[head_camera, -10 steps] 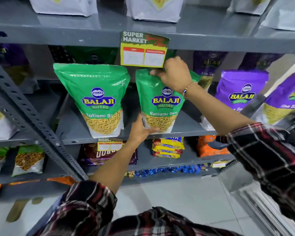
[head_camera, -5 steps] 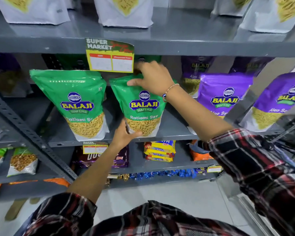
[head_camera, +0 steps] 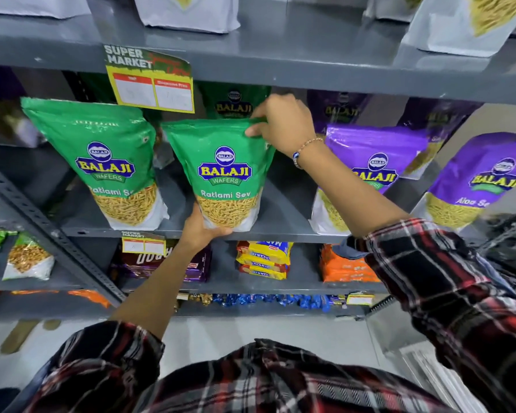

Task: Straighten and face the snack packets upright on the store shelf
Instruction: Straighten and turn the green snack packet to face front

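Green packet (head_camera: 225,174) between both hands

Showing on the middle shelf are three green snack packets (head_camera: 224,171), one of them sitting dim at the back, and four purple packets (head_camera: 376,162), two in front and two behind, while two yellow price tags (head_camera: 151,80) are hanging from shelf edges.
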`<state>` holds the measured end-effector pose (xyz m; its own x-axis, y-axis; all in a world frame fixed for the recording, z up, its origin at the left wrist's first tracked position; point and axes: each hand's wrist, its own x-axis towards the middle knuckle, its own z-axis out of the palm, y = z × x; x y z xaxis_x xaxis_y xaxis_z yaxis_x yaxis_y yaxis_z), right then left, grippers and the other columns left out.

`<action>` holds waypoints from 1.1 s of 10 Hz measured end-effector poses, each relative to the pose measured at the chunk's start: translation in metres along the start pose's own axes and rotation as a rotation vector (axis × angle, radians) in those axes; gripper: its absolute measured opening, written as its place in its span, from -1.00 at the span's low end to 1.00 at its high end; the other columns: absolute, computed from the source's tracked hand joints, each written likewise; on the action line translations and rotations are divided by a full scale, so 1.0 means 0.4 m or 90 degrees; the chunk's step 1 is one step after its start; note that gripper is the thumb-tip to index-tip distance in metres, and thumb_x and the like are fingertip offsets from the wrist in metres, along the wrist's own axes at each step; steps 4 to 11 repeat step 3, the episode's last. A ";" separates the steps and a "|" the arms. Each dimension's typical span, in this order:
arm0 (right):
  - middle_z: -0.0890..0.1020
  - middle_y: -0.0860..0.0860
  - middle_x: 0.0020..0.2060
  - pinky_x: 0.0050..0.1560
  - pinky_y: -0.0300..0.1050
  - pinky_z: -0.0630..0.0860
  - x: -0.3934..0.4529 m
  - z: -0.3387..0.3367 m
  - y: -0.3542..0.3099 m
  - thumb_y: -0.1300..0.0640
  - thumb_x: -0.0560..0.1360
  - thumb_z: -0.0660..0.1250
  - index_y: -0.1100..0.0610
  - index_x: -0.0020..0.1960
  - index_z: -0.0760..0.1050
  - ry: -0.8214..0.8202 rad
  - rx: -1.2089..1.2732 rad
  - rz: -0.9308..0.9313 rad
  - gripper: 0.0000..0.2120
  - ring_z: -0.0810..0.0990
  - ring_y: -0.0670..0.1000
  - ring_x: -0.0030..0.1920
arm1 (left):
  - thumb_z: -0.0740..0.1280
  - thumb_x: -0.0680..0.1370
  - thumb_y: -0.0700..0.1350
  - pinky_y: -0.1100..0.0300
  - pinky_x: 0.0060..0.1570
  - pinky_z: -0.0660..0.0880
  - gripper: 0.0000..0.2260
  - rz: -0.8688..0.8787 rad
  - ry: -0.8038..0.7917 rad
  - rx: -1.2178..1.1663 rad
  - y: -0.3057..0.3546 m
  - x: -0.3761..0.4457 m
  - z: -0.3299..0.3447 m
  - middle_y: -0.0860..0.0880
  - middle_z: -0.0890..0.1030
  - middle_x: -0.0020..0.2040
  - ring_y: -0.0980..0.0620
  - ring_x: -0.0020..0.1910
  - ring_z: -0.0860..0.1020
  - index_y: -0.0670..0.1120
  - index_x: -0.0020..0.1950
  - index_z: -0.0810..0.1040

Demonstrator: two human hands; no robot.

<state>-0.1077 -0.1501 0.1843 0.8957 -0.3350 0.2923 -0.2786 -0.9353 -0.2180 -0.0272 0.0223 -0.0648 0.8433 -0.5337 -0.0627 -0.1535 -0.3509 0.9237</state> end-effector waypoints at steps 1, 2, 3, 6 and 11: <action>0.63 0.12 0.11 0.11 0.02 0.46 -0.024 0.006 0.009 -0.12 0.35 0.42 -0.03 0.16 0.54 0.010 0.004 0.004 -0.59 0.53 0.20 0.15 | 0.63 0.18 -0.03 0.21 0.12 0.39 -0.10 -0.005 -0.002 0.012 0.011 -0.010 -0.003 0.08 0.50 0.21 0.08 0.17 0.46 0.00 0.40 0.22; 0.56 0.09 0.21 0.16 0.04 0.43 -0.096 0.048 0.015 0.03 0.36 0.44 0.08 0.27 0.44 0.135 0.061 -0.050 -0.49 0.51 0.16 0.20 | 0.58 0.15 0.05 0.13 0.21 0.39 -0.09 0.009 -0.018 0.028 0.005 -0.010 -0.010 0.01 0.49 0.27 0.04 0.24 0.44 -0.05 0.40 0.22; 0.55 0.16 0.22 0.26 0.07 0.42 -0.246 0.149 0.041 0.30 0.41 0.35 0.23 0.26 0.44 0.300 0.135 -0.083 -0.58 0.49 0.17 0.24 | 0.60 0.23 -0.13 0.09 0.25 0.36 -0.10 0.037 0.023 0.056 0.005 -0.021 -0.016 -0.13 0.44 0.35 -0.03 0.30 0.41 -0.16 0.43 0.19; 0.55 0.16 0.22 0.26 0.07 0.42 -0.246 0.149 0.041 0.30 0.41 0.35 0.23 0.26 0.44 0.300 0.135 -0.083 -0.58 0.49 0.17 0.24 | 0.60 0.23 -0.13 0.09 0.25 0.36 -0.10 0.037 0.023 0.056 0.005 -0.021 -0.016 -0.13 0.44 0.35 -0.03 0.30 0.41 -0.16 0.43 0.19; 0.55 0.16 0.22 0.26 0.07 0.42 -0.246 0.149 0.041 0.30 0.41 0.35 0.23 0.26 0.44 0.300 0.135 -0.083 -0.58 0.49 0.17 0.24 | 0.60 0.23 -0.13 0.09 0.25 0.36 -0.10 0.037 0.023 0.056 0.005 -0.021 -0.016 -0.13 0.44 0.35 -0.03 0.30 0.41 -0.16 0.43 0.19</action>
